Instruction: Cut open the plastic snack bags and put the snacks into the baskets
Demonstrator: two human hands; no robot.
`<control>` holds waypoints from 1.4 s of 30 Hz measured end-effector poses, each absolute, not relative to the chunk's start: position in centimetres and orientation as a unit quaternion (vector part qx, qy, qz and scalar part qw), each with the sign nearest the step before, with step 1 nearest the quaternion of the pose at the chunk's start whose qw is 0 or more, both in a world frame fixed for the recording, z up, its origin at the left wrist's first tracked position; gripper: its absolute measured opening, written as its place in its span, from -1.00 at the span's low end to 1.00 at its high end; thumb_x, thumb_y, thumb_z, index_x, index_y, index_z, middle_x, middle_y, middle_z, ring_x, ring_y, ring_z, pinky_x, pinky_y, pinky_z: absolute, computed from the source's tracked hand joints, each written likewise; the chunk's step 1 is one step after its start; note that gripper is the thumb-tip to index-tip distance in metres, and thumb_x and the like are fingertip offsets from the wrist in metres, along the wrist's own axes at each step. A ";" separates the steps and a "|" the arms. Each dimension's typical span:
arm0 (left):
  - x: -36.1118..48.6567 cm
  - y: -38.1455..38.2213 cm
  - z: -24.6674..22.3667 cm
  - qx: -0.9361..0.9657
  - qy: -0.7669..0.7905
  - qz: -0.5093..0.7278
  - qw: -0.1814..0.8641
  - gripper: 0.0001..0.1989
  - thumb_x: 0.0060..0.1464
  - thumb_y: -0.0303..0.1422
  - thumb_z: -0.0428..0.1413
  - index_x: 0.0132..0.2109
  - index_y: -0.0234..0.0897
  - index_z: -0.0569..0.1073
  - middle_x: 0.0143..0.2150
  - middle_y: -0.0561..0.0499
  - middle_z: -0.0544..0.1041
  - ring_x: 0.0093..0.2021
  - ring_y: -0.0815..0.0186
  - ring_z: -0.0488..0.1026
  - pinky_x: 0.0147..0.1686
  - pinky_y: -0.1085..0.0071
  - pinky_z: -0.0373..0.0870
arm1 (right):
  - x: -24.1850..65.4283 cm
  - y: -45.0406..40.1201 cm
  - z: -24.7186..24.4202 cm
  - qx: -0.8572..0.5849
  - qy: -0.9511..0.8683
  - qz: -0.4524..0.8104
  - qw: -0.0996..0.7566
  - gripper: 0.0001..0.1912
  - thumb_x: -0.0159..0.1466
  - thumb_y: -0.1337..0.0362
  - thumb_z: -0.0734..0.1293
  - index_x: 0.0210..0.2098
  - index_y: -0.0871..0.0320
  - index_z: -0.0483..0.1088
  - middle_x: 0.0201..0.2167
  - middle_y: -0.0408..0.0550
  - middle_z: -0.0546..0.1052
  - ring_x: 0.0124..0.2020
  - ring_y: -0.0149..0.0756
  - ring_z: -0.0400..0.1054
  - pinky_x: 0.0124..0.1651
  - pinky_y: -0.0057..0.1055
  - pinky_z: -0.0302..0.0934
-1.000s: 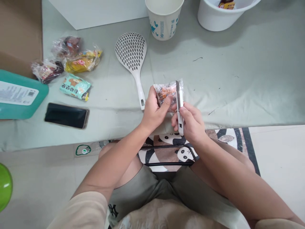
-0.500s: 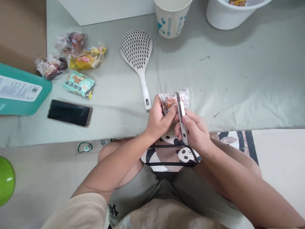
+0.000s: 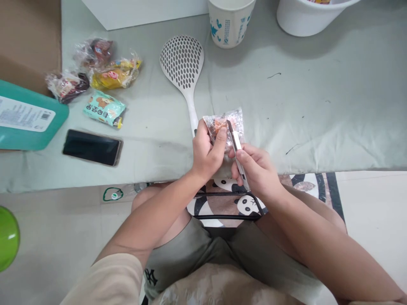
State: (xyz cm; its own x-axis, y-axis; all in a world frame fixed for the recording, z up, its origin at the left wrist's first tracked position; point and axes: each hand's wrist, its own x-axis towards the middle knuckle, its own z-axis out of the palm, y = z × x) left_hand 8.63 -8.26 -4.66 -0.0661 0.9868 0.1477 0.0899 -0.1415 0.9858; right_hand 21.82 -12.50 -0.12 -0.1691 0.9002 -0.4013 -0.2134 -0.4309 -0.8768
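Observation:
My left hand (image 3: 208, 150) grips a clear crinkled plastic packet (image 3: 237, 120) with something orange-red inside, its thumb pressed on the front. In my right hand (image 3: 254, 167) is a white box cutter (image 3: 238, 154), tilted up to the left. Its dark blade tip lies over the packet, near my left thumb; whether it cuts the film I cannot tell. Behind my left hand lies a light grey slotted skimmer (image 3: 182, 63), the end of its handle partly hidden.
At the left are wrapped snacks (image 3: 114, 77), a mint-green packet (image 3: 104, 109), a black phone (image 3: 92, 147) and a teal container (image 3: 32, 118). A paper cup (image 3: 229, 25) and a white tub (image 3: 302, 19) stand at the back. A white box (image 3: 143, 12) is beside the cup.
Both hands have moved a little left and away from me with the packet and the cutter. The cutter now leans more to the left, and my left hand covers the end of the skimmer's handle.

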 end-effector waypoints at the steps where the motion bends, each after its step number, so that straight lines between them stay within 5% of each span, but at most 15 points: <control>1: 8.6 -8.1 -4.6 0.532 0.505 0.536 0.417 -0.62 0.32 0.06 0.09 -0.15 -0.16 0.31 -0.36 0.11 0.41 -0.40 0.41 0.40 -0.38 0.42 0.34 | 21.8 -12.5 0.0 -0.500 -0.341 0.687 0.403 -0.58 0.23 -0.11 0.41 -0.35 0.15 0.40 -0.73 -0.25 0.43 -0.79 -0.51 0.18 -0.69 -0.54 0.03; 14: 8.5 -6.0 -4.2 0.565 0.497 0.585 0.305 -0.58 0.30 0.11 0.08 -0.16 -0.17 0.31 -0.34 0.09 0.40 -0.31 0.34 0.47 -0.20 0.33 0.44 | 21.7 -12.9 0.5 -0.521 -0.358 0.689 0.354 -0.64 0.27 -0.04 0.33 -0.34 0.16 0.39 -0.72 -0.26 0.41 -0.77 -0.52 0.18 -0.65 -0.55 0.07; 28: 7.0 -3.2 -4.5 0.477 0.493 0.628 0.367 -0.50 0.21 0.19 0.13 -0.03 -0.12 0.38 -0.11 0.01 0.51 0.06 0.20 0.55 0.06 0.24 0.51 | 21.9 -13.6 0.4 -0.527 -0.428 0.669 0.302 -0.65 0.39 -0.03 0.26 -0.32 0.13 0.36 -0.65 -0.23 0.43 -0.71 -0.48 0.23 -0.61 -0.50 0.09; 31: 5.7 -2.0 -4.8 0.449 0.460 0.664 0.382 -0.55 0.20 0.14 0.20 -0.02 -0.07 0.38 -0.02 0.00 0.55 0.07 0.21 0.54 0.11 0.21 0.51 | 22.9 -13.0 0.1 -0.530 -0.555 0.568 0.297 -0.69 0.41 0.02 0.25 -0.26 0.13 0.43 -0.63 -0.20 0.43 -0.65 -0.43 0.27 -0.54 -0.45 0.13; 35: 4.9 -1.9 -4.3 0.445 0.459 0.645 0.419 -0.49 0.13 0.16 0.23 0.03 -0.03 0.35 0.09 -0.03 0.55 0.15 0.14 0.53 0.13 0.17 0.52 | 26.0 -10.5 -1.2 -0.630 -0.651 0.248 0.343 -0.75 0.39 0.11 0.29 -0.15 0.13 0.53 -0.39 -0.02 0.53 -0.51 -0.33 0.30 -0.45 -0.34 0.17; 38: 5.3 -2.8 -3.7 0.467 0.450 0.631 0.425 -0.48 0.08 0.18 0.26 -0.02 -0.02 0.37 0.01 -0.01 0.55 0.07 0.17 0.54 0.06 0.21 0.53 | 29.0 -8.3 -3.2 -0.712 -0.619 0.095 0.319 -0.68 0.32 0.20 0.35 0.04 0.11 0.50 -0.14 0.11 0.54 -0.28 -0.14 0.42 -0.20 -0.16 0.32; 42: 6.2 -3.9 -3.4 0.501 0.431 0.615 0.430 -0.53 0.15 0.18 0.19 -0.13 -0.09 0.38 -0.19 0.04 0.46 -0.15 0.27 0.53 -0.11 0.29 0.50 | 31.3 -7.1 -4.8 -0.762 -0.584 0.024 0.279 -0.71 0.26 0.21 0.42 -0.04 0.11 0.50 -0.18 0.13 0.52 -0.15 0.04 0.42 -0.07 0.03 0.33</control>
State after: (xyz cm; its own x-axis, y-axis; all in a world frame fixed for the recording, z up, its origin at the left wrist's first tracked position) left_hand 6.20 -3.90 -3.40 -0.1278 0.9608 0.2462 -0.0966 -0.2591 0.9610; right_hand 31.27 -7.07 -4.83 0.3165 0.9034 0.2894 0.8762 -0.1615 -0.4540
